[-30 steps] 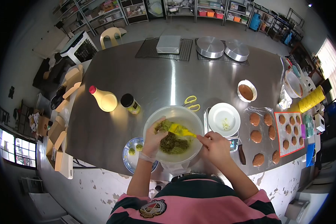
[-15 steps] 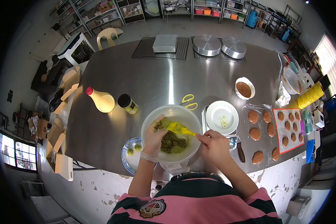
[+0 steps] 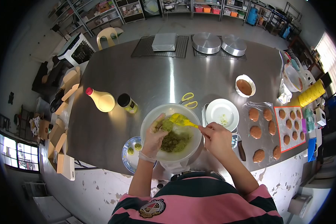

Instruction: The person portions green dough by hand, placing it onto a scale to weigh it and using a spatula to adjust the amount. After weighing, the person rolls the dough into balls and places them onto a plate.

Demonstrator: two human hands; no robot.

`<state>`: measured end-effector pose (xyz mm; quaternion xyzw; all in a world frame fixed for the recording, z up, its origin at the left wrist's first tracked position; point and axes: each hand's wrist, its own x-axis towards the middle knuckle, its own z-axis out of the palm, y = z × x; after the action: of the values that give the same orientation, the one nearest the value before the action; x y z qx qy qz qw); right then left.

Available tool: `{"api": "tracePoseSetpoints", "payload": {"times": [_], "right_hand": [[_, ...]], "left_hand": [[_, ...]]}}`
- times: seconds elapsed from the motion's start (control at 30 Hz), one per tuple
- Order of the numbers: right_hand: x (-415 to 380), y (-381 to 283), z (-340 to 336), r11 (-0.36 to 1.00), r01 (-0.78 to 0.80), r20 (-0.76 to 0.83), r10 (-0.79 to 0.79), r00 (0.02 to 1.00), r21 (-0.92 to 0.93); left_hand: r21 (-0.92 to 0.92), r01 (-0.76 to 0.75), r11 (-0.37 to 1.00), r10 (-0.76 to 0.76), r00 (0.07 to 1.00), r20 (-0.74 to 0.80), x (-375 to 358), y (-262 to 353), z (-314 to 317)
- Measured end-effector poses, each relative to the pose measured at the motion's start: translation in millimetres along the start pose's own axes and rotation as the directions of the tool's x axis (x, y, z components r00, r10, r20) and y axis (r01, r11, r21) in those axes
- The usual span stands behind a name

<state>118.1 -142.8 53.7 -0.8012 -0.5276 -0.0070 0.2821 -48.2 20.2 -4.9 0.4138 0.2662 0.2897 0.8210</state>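
A large translucent bowl (image 3: 145, 127) holds crumbly green mixture (image 3: 175, 142). Over its left side, my left hand (image 3: 152, 139), in a clear plastic glove, has its fingers curled round a small lump of green mixture (image 3: 167, 125). My right hand (image 3: 218, 139), which looks bare, grips the handle of a yellow spatula (image 3: 181, 120). The spatula's head is smeared with green and lies close to the lump, above the bowl. Just left of my left wrist, a blue-rimmed plate (image 3: 129, 160) bears two small green balls (image 3: 137, 147).
A white plate (image 3: 212, 108) with green crumbs sits on a scale (image 3: 234, 140) to the right. Yellow scissors (image 3: 190, 100) lie behind the bowl. Brown dough rounds (image 3: 255, 132) rest on plastic wrap beside a knife (image 3: 242, 151). A bottle (image 3: 103, 101) and black-lidded jar (image 3: 127, 103) stand left.
The spatula has shifted slightly up and to the right with my right hand, and its head sits higher over the bowl. My left hand stays nearly in place, with the lump showing more clearly.
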Motion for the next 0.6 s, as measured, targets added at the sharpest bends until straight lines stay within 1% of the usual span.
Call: {"api": "tracePoseSetpoints", "payload": {"times": [0.1, 0.17, 0.2, 0.23, 0.27, 0.3, 0.33, 0.37, 0.4, 0.43, 0.47, 0.5, 0.53, 0.57, 0.6], "right_hand": [[0, 1, -1, 1.0, -0.015, -0.007, 0.015, 1.0, 0.021], [-1, -4, 0, 0.999, 0.042, -0.039, -0.042, 0.998, 0.008], [-1, -3, 0, 0.999, 0.037, -0.041, -0.037, 0.998, 0.008], [-2, -2, 0, 0.998, 0.065, -0.029, -0.066, 0.997, -0.012], [-1, -1, 0, 0.995, 0.096, -0.015, -0.097, 0.995, -0.031], [-1, 1, 0, 0.995, 0.096, -0.017, -0.097, 0.995, -0.03], [-2, 5, 0, 0.999, 0.047, -0.046, -0.047, 0.998, 0.003], [-2, 6, 1, 0.999, -0.001, -0.072, 0.004, 0.997, 0.039], [-2, 5, 1, 0.999, -0.002, -0.071, 0.005, 0.997, 0.042], [-2, 4, 1, 0.993, -0.056, -0.02, 0.058, 0.998, 0.107], [-2, 3, 1, 0.979, -0.113, 0.034, 0.109, 0.993, 0.168], [-3, 4, 5, 0.979, -0.115, 0.032, 0.111, 0.993, 0.168], [-7, 5, 14, 0.97, -0.098, 0.026, 0.094, 0.995, 0.221], [-10, 5, 21, 0.959, -0.079, 0.019, 0.077, 0.997, 0.274], [-12, 4, 26, 0.959, -0.079, 0.018, 0.077, 0.997, 0.274]], "left_hand": [[-0.041, 0.025, 0.999, -0.025, 1.0, 0.004, 1, 0, -3], [-0.047, 0.022, 0.999, -0.022, 1.0, -0.002, 1, 0, 0], [-0.054, 0.017, 0.998, -0.018, 1.0, -0.01, 1, 0, 1], [-0.051, 0.02, 0.998, -0.02, 1.0, -0.006, 1, 0, 1], [-0.098, 0.022, 0.995, -0.021, 1.0, 0.01, 2, -1, -1], [-0.145, 0.023, 0.989, -0.019, 0.999, 0.026, 3, -2, -2], [-0.143, 0.021, 0.989, -0.018, 1.0, 0.024, 4, -3, -4], [-0.335, 0.063, 0.94, -0.038, 0.996, 0.08, 5, -5, -6], [-0.51, 0.112, 0.853, -0.047, 0.989, 0.139, 6, -5, -7], [-0.509, 0.112, 0.854, -0.048, 0.989, 0.139, 6, -6, -7], [-0.593, 0.14, 0.793, -0.063, 0.987, 0.148, 6, -7, -5], [-0.67, 0.166, 0.723, -0.077, 0.984, 0.161, 7, -8, -3], [-0.669, 0.169, 0.724, -0.078, 0.983, 0.164, 7, -8, -1], [-0.699, 0.168, 0.695, -0.123, 0.986, 0.116, 7, -8, 3], [-0.729, 0.164, 0.665, -0.168, 0.984, 0.068, 8, -8, 6]]}}
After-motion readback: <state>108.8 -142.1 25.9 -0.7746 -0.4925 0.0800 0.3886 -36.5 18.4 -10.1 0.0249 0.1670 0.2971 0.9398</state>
